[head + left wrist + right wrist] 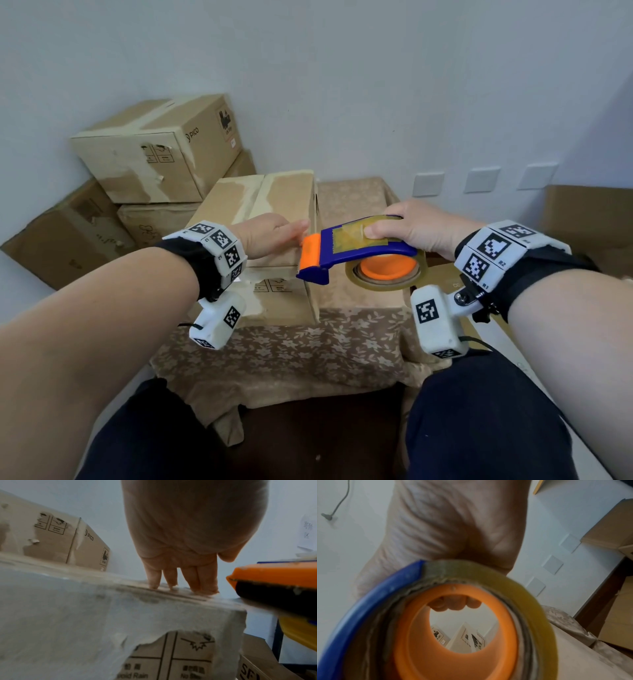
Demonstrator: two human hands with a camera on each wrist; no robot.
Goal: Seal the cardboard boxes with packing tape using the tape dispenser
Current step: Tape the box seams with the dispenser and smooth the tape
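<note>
A cardboard box (274,202) with old tape scars on its top stands on the cloth-covered table (349,202). My left hand (274,233) lies flat on the box top near its right edge, fingers (204,580) straight and pressing down. My right hand (411,229) grips a blue and orange tape dispenser (356,253), thumb on its top and fingers curled round the roll of clear tape (518,588). The dispenser's orange nose (274,572) hovers just right of the left fingertips, beside the box's right edge.
Three more taped boxes (154,144) are stacked at the back left against the wall. Flattened cardboard (589,219) leans at the right. Wall outlets (483,180) sit behind the table. My knees are below the table's front edge.
</note>
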